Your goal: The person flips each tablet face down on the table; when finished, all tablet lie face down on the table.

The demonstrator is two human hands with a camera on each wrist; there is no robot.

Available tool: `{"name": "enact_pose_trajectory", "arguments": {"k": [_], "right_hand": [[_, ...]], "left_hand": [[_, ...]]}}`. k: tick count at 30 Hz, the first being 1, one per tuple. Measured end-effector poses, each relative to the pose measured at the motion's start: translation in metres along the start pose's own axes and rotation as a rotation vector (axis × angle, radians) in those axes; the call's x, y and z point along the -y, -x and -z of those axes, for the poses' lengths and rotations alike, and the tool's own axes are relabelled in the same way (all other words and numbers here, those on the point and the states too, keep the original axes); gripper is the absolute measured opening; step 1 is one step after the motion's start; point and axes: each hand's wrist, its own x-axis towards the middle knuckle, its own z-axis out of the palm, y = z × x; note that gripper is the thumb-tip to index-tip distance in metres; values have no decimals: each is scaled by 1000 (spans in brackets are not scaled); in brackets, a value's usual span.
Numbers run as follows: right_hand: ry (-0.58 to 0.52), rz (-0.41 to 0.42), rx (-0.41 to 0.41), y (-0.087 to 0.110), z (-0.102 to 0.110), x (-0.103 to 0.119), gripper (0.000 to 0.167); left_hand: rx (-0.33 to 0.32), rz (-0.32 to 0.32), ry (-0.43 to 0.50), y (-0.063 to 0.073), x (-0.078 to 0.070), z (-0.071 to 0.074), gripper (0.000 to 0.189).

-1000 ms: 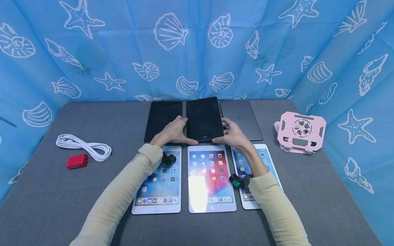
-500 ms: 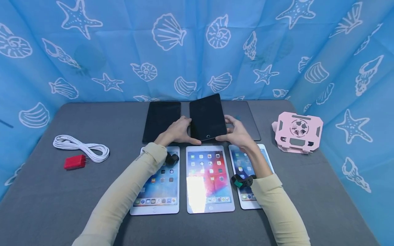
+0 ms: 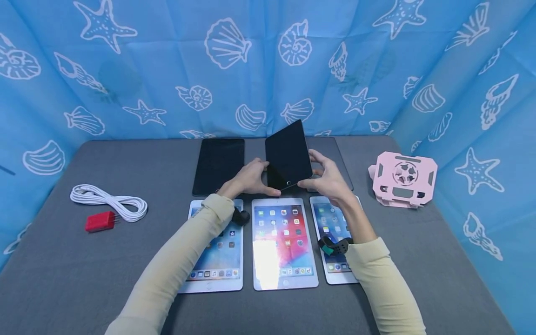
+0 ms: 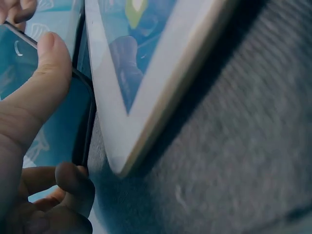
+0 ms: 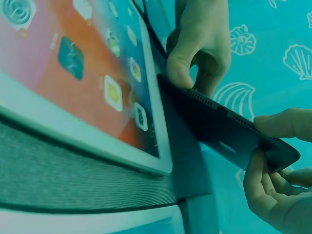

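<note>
Both hands grip a black tablet (image 3: 286,151) by its near corners, the home button facing toward me. My left hand (image 3: 252,178) holds its left corner, thumb (image 4: 53,68) on the near edge and fingers around the side. My right hand (image 3: 331,179) pinches the right corner, thumb on the edge and fingertips against the back, as the right wrist view shows. The tablet is tilted, its right side raised. On its left lies another black tablet (image 3: 219,163); on its right, a grey tablet (image 3: 335,156) is partly covered by my right hand.
Nearer me lie three white tablets with lit screens: left (image 3: 222,265), middle (image 3: 285,242) and right (image 3: 328,218), under my forearms at the sides. A white cable (image 3: 109,200) and red charger plug (image 3: 99,222) lie left. A pink stand (image 3: 404,179) is at right.
The held black tablet has tilted further, its right side rising, and shifted to the right. Both hands have moved right with it. The head view has drifted slightly.
</note>
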Motion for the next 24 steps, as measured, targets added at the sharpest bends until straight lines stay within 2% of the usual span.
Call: {"name": "enact_pose_trajectory", "arguments": {"k": [10, 24], "right_hand": [[-1, 72, 19, 4, 3, 12, 93], [-21, 135, 42, 6, 4, 17, 89]], "left_hand": [[17, -56, 39, -7, -7, -6, 101], [26, -100, 100, -9, -15, -12, 95]]}}
